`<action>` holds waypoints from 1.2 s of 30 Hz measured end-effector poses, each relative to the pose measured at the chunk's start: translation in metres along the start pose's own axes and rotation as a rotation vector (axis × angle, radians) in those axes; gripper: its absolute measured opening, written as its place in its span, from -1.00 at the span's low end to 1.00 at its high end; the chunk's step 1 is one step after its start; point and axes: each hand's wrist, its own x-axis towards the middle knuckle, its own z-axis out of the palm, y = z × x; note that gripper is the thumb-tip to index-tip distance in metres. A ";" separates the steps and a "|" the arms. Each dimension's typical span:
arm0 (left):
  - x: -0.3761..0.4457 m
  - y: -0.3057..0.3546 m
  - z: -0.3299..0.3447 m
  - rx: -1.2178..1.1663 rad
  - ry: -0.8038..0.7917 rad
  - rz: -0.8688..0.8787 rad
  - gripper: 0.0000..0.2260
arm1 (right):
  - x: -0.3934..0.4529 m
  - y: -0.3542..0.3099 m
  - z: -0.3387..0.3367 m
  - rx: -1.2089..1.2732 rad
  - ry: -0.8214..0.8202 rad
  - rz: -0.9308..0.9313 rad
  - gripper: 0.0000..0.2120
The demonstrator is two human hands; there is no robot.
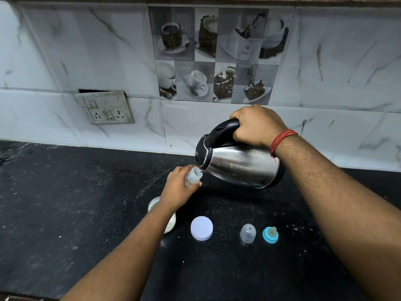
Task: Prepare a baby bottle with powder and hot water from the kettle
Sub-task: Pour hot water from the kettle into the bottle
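My right hand (257, 126) grips the black handle of a steel kettle (240, 165), which is tilted to the left with its spout right at the mouth of a clear baby bottle (193, 175). My left hand (179, 187) holds that bottle, fingers curled round its body, above the black counter (65, 203). A jar of white powder (171, 222) stands open under my left forearm, mostly hidden. Its white lid (201, 228) lies flat to the right. Further right sit the bottle's clear cap (248, 233) and the blue ring with its teat (270, 235).
A tiled wall runs along the back of the counter, with a socket plate (106, 108) at the left. The counter's front edge is at the bottom left of the view.
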 end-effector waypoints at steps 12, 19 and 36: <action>0.005 0.002 -0.001 0.044 -0.004 0.020 -0.49 | 0.002 0.007 -0.001 0.020 -0.005 0.034 -0.80; 0.007 0.007 0.002 0.074 -0.027 0.018 -0.46 | 0.002 0.008 -0.003 0.008 -0.007 0.026 -0.79; 0.006 0.015 0.007 0.058 -0.055 0.007 -0.45 | 0.004 0.003 -0.009 -0.064 -0.012 -0.033 -0.80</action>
